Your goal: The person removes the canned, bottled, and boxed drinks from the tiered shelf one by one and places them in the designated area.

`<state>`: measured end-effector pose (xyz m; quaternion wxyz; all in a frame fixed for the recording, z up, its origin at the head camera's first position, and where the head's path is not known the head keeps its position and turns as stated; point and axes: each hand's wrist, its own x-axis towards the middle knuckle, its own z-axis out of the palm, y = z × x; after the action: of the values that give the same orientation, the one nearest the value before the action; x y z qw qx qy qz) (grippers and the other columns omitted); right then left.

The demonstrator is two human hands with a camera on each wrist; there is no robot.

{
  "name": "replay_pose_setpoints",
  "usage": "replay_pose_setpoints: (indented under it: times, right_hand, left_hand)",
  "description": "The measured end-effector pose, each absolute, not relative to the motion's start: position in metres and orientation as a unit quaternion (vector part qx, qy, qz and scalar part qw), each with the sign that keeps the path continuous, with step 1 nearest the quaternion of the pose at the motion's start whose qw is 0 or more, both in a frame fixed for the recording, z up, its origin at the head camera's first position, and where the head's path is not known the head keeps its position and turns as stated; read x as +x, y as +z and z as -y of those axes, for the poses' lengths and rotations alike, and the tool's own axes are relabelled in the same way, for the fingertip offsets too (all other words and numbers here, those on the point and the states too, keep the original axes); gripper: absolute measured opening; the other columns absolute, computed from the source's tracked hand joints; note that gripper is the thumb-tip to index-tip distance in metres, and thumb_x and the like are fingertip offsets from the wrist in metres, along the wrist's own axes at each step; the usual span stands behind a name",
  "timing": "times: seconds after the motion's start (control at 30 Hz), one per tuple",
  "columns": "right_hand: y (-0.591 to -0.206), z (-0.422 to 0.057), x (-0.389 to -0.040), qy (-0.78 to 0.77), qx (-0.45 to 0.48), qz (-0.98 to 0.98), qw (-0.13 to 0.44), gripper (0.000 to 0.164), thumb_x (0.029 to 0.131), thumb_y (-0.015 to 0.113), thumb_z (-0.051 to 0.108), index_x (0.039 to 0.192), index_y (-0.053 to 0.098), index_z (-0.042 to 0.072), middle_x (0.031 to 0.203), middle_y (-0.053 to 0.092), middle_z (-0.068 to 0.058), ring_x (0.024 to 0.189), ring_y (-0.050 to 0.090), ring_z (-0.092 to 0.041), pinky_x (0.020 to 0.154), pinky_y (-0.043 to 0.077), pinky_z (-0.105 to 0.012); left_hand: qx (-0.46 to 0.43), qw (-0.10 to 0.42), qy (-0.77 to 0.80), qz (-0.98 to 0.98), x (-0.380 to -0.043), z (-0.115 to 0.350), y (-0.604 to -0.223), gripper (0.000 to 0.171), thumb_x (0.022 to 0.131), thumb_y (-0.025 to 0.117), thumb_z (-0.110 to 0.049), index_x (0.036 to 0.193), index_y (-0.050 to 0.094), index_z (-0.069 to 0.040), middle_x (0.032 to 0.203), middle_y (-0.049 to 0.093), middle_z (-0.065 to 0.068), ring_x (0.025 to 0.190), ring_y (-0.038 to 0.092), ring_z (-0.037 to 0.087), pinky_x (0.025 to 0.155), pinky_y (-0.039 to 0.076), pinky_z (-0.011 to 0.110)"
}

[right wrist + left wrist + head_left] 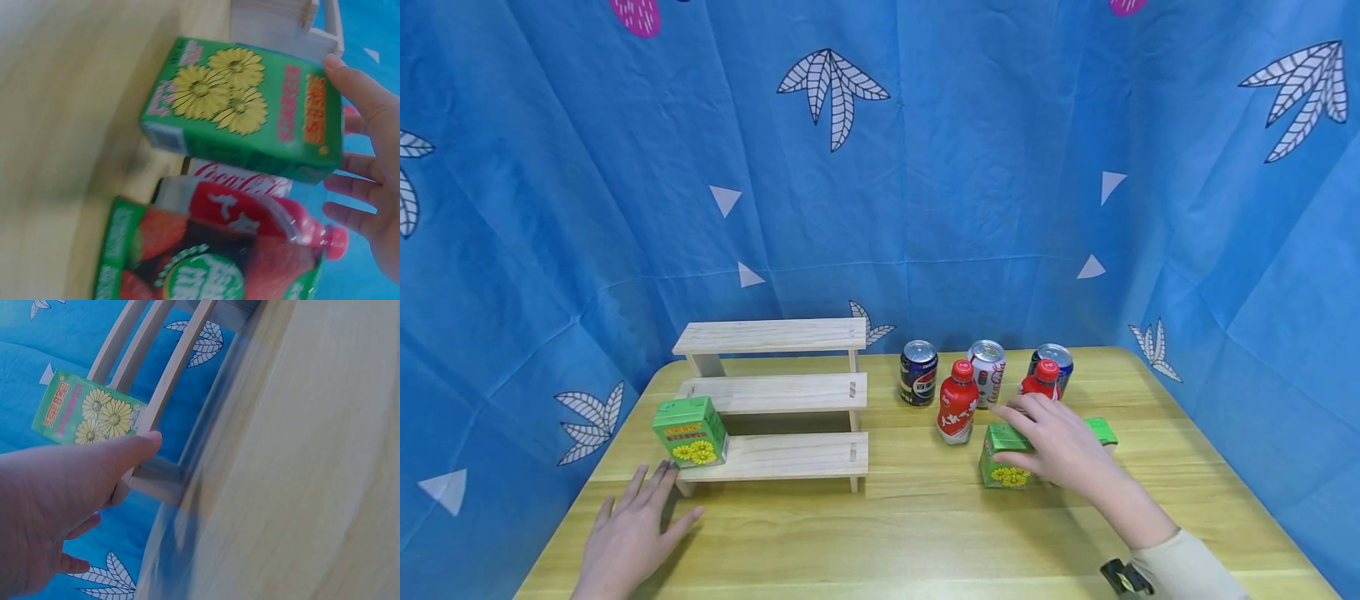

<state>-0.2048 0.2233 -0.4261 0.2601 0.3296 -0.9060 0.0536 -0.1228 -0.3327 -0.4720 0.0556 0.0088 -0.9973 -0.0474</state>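
My right hand (pixel 1052 437) pinches a green drink carton with yellow flowers (pixel 1003 467) near its top, thumb on one side and fingers on the other. In the right wrist view the same carton (pixel 231 103) appears in front of the fingers. Close by is another green carton, with red fruit on it (pixel 194 256), mostly covered by the hand in the head view. My left hand (pixel 628 529) is spread at the front left corner of a three-tier wooden shelf (pixel 793 458). On the shelf's lowest tier stands a matching flower carton (pixel 690 431).
Behind the right hand stand two red bottles (pixel 958 404) (pixel 1042 381), a dark blue can (pixel 918 375), a white Coca-Cola can (pixel 987 371) and another dark can (pixel 1054 357). A blue patterned curtain (pixel 970 200) surrounds the wooden table (pixel 880 546).
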Motion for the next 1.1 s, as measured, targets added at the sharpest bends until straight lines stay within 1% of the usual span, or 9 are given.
replay_pose_setpoints:
  times: [0.33,0.43,0.57,0.73,0.93,1.1]
  right_hand:
    - [-0.407,-0.195,-0.205,0.059,0.365,0.884,0.285,0.068,0.074,0.076,0.053,0.131,0.060,0.020,0.121,0.065,-0.010,0.109,0.063,-0.030,0.090,0.056,-0.049]
    - [-0.402,-0.184,-0.208,0.056,0.381,0.875,0.293,0.067,0.075,0.075,0.054,0.131,0.060,0.020,0.120,0.065,-0.010,0.108,0.063,-0.029,0.091,0.056,-0.047]
    - [-0.395,-0.167,-0.212,0.056,0.403,0.861,0.304,0.065,0.077,0.075,0.055,0.129,0.062,0.020,0.117,0.065,-0.007,0.106,0.062,-0.025,0.089,0.057,-0.043]
    - [-0.391,-0.145,-0.215,0.057,0.423,0.849,0.312,0.065,0.078,0.075,0.055,0.130,0.061,0.020,0.118,0.064,-0.006,0.108,0.062,-0.023,0.091,0.056,-0.041]
    - [-0.394,-0.118,-0.218,0.064,0.448,0.825,0.337,0.067,0.076,0.077,0.054,0.130,0.061,0.019,0.118,0.065,-0.006,0.107,0.062,-0.023,0.092,0.055,-0.038]
    - [-0.394,-0.095,-0.219,0.080,0.456,0.821,0.333,0.064,0.078,0.075,0.053,0.130,0.060,0.020,0.117,0.065,-0.005,0.109,0.062,-0.021,0.092,0.056,-0.036]
  left_hand:
    - [0.007,0.060,-0.053,0.997,-0.121,0.332,-0.472,0.092,0.087,0.050,-0.071,0.144,0.043,0.002,0.149,0.040,0.027,0.138,0.032,0.049,0.105,0.021,0.078]
    - [0.009,0.054,-0.051,0.997,-0.121,0.333,-0.473,0.095,0.087,0.048,-0.073,0.145,0.042,0.002,0.150,0.039,0.027,0.139,0.031,0.050,0.105,0.020,0.079]
    - [0.011,0.047,-0.052,0.997,-0.122,0.335,-0.474,0.097,0.087,0.045,-0.075,0.145,0.040,0.003,0.150,0.037,0.029,0.139,0.029,0.050,0.105,0.019,0.079]
    - [0.014,0.042,-0.055,0.998,-0.121,0.334,-0.474,0.099,0.087,0.046,-0.075,0.146,0.038,0.003,0.151,0.035,0.029,0.140,0.028,0.050,0.106,0.018,0.079]
    - [0.010,0.045,-0.055,0.997,-0.121,0.335,-0.474,0.098,0.087,0.046,-0.075,0.147,0.037,0.002,0.151,0.035,0.029,0.140,0.028,0.050,0.106,0.018,0.078]
    - [0.004,0.052,-0.059,0.997,-0.120,0.335,-0.475,0.097,0.088,0.046,-0.074,0.148,0.036,0.001,0.152,0.035,0.028,0.141,0.027,0.049,0.106,0.019,0.078]
